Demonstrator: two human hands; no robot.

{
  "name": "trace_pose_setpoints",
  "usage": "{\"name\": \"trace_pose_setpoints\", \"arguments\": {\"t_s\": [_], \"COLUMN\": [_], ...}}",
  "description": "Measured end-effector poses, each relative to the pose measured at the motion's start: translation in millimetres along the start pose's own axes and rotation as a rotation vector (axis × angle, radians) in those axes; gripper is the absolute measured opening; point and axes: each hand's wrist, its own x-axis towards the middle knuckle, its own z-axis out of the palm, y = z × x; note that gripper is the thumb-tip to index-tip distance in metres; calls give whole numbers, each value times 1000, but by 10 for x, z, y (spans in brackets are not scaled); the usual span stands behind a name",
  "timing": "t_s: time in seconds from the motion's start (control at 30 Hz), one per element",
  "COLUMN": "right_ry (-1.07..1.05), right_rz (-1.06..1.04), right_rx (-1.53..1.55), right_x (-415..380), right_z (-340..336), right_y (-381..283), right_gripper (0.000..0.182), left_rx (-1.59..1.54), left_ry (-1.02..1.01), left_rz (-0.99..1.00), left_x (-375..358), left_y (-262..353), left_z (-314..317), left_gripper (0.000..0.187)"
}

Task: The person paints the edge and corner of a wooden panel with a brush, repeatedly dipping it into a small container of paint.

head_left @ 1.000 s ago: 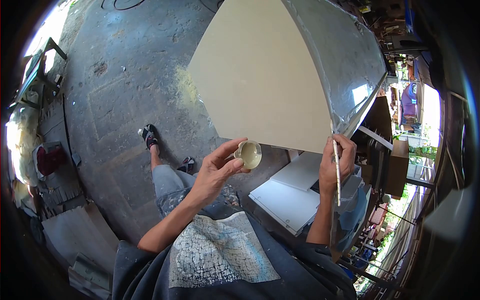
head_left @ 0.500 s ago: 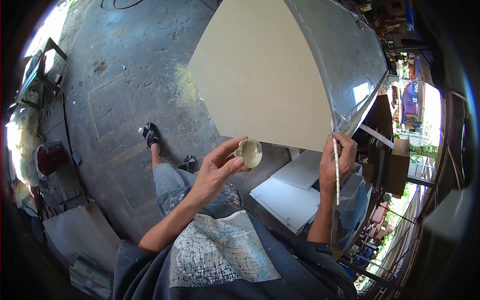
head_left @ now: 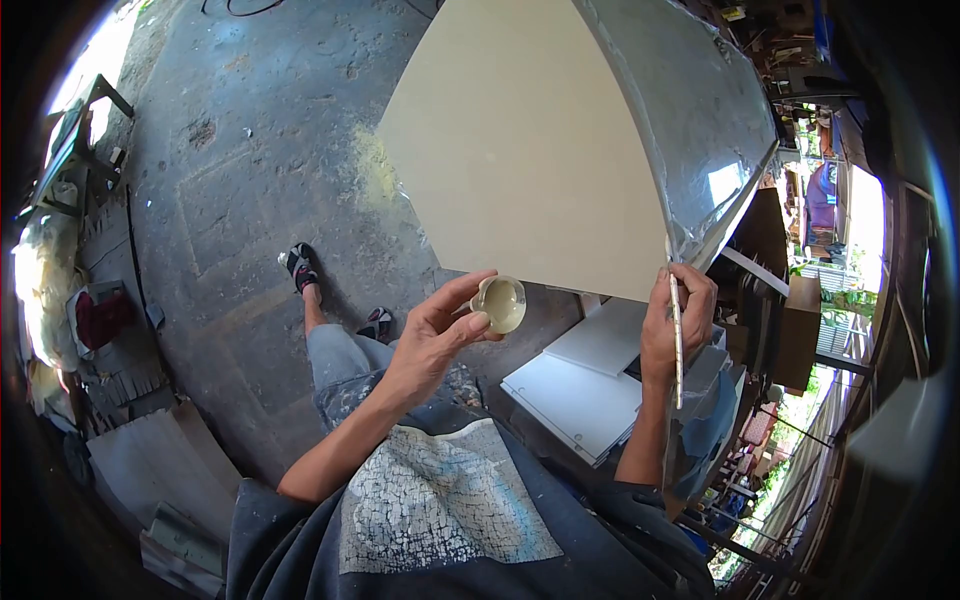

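Observation:
My left hand (head_left: 437, 330) is closed round a small cup (head_left: 503, 306) with pale cream liquid in it, tilted so its mouth faces me. In my right hand (head_left: 680, 320) is a thin paintbrush (head_left: 678, 350), pinched between thumb and fingers with its handle pointing down toward me. The brush tip is at the right edge of a large cream-coloured panel (head_left: 530, 150), near its lower corner; whether it touches cannot be made out. Beside that edge, a grey surface under clear plastic film (head_left: 690, 130) slopes away to the right.
White boards (head_left: 575, 390) lie stacked below the panel. The concrete floor (head_left: 240, 200) has a yellowish paint patch near the panel. A bench (head_left: 75, 150) and flat sheets (head_left: 160, 460) stand at the left. Cluttered shelving and a cardboard box (head_left: 798, 330) are at the right.
The brush and my right hand have shifted very slightly to the right along with the view. My left hand still holds the cup in nearly the same place.

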Motion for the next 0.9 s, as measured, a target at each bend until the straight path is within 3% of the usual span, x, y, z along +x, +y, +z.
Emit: {"name": "trace_pose_setpoints", "arguments": {"t_s": [0.9], "right_ry": [7], "right_rz": [10], "right_rx": [7], "right_x": [-44], "right_z": [1], "right_y": [48], "right_gripper": [19], "left_rx": [-8], "left_ry": [-9], "left_rz": [-3], "left_x": [-1], "left_y": [-7], "left_z": [-13], "left_gripper": [58]}}
